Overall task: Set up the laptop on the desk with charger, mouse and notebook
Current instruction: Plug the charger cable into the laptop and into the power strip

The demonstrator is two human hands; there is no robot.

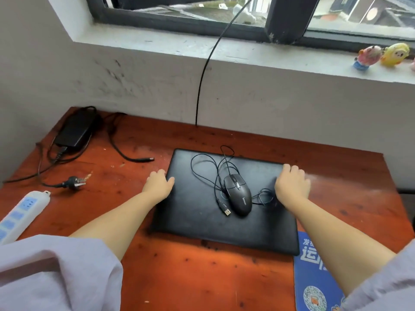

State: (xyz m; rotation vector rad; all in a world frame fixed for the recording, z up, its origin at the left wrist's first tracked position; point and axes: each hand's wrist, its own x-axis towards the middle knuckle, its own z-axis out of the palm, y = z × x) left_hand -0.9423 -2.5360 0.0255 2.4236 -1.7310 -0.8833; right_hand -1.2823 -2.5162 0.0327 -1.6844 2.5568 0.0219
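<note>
A closed black laptop (197, 212) lies flat on the red wooden desk (184, 277). On its lid rests a black wired mouse (238, 194) with its thin cable looped around it and the USB plug (226, 211) free. My left hand (158, 184) grips the laptop's left edge and my right hand (292, 184) grips its right edge. The black charger brick (75, 129) sits at the desk's far left; its round plug tip (147, 159) and its wall plug (75, 181) lie loose on the wood. No notebook is in view.
A white power strip (21, 215) lies at the left edge. A blue printed mouse pad (314, 281) sits at the near right, partly under the laptop's corner. A black cable (202, 81) hangs down the wall from the window. Small figurines (381, 56) stand on the sill.
</note>
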